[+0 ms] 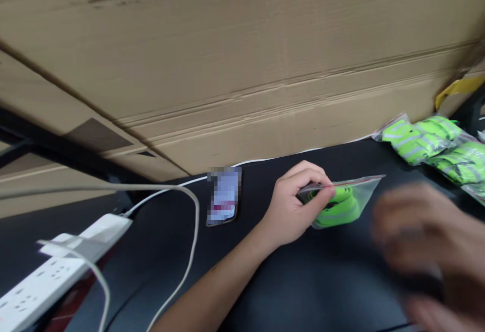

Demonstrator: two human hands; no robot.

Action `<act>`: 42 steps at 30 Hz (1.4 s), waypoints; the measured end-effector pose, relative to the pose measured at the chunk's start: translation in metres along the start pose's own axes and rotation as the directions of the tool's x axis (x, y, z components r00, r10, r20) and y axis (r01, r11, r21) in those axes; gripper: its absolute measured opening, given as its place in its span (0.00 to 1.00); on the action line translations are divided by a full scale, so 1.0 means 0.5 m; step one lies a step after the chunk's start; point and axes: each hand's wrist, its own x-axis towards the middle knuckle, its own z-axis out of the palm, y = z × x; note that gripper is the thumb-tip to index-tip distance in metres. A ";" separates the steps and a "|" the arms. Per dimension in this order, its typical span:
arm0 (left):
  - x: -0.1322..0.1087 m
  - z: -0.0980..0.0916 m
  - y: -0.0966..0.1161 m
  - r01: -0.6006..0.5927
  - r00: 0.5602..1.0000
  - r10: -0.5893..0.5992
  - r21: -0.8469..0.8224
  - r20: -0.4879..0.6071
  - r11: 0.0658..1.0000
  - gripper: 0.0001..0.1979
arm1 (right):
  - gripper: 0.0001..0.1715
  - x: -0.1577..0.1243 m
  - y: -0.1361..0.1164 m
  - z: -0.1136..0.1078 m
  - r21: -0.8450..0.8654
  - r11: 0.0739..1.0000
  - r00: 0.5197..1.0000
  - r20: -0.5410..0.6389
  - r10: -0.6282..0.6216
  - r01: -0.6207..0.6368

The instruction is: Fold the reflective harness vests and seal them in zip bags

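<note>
My left hand (299, 200) pinches the top edge of a clear zip bag (366, 193) with a red seal line. Inside the bag lies a rolled bright green strap (339, 210) with grey reflective stripes. To the right of the bag is my right hand (420, 236), smeared by motion and apart from it. A dark shape shows near its fingers, but whether the hand holds anything is unclear.
A pile of bagged green straps (435, 142) lies at the back right, against the cardboard wall (265, 69). A phone (224, 195) rests on the black table (303, 281). At the left are a white power strip (68, 266) and a looping cable (196, 221).
</note>
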 end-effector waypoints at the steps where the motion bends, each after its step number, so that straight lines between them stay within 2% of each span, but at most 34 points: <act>1: -0.002 0.003 0.000 -0.035 0.999 0.035 0.001 0.006 0.999 0.02 | 0.14 0.014 0.003 -0.012 -0.008 1.000 1.000 -0.011 0.019 -0.019; 2: -0.005 0.007 -0.001 -0.059 0.998 0.059 -0.005 0.013 0.998 0.01 | 0.15 0.029 0.012 -0.019 -0.016 0.999 0.999 -0.031 0.043 -0.044; 3: -0.008 0.011 -0.002 -0.070 0.997 0.071 -0.018 0.019 0.997 0.01 | 0.17 0.044 0.025 -0.022 -0.022 0.999 0.999 0.018 0.031 -0.031; 5: -0.015 0.019 -0.006 -0.059 0.998 0.061 -0.050 0.029 0.997 0.01 | 0.09 0.071 0.053 -0.021 0.050 0.999 0.985 0.172 -0.008 0.000; 8: -0.023 0.022 -0.013 0.000 0.999 0.004 -0.117 0.035 0.993 0.05 | 0.07 0.099 0.073 -0.024 0.170 0.985 0.924 0.380 -0.050 -0.017; 12: -0.024 0.009 -0.025 0.017 0.997 -0.010 -0.098 0.076 0.995 0.06 | 0.07 0.132 0.062 -0.046 0.099 0.993 0.841 0.542 0.005 -0.070; 15: -0.019 0.001 -0.033 -0.002 1.000 0.003 -0.017 0.026 1.000 0.06 | 0.05 0.155 0.065 -0.049 0.038 0.995 0.837 0.544 0.054 -0.089; 18: -0.016 0.003 -0.042 0.018 0.998 -0.019 -0.021 -0.060 1.000 0.04 | 0.04 0.171 0.085 -0.035 0.047 0.994 0.850 0.523 0.061 -0.100; 25: -0.021 0.012 -0.054 0.103 0.975 -0.117 -0.082 -0.191 0.991 0.06 | 0.02 0.176 0.126 0.003 0.182 0.983 0.885 0.461 -0.073 -0.014; 30: -0.016 0.006 -0.053 0.125 0.974 -0.144 -0.112 -0.176 0.986 0.07 | 0.04 0.176 0.124 0.021 0.255 0.967 0.914 0.388 -0.119 0.018; 32: -0.012 0.007 -0.050 0.129 0.979 -0.136 -0.054 -0.155 0.990 0.07 | 0.04 0.178 0.121 0.015 0.243 0.970 0.904 0.418 -0.094 -0.012; 36: -0.010 0.014 -0.041 0.079 0.981 -0.075 0.018 -0.177 0.997 0.06 | 0.04 0.180 0.123 -0.015 0.150 0.985 0.848 0.531 -0.002 -0.091; 42: -0.010 0.016 -0.033 0.089 0.972 -0.084 0.015 -0.220 0.996 0.06 | 0.05 0.175 0.120 -0.026 0.142 0.989 0.861 0.507 -0.041 -0.036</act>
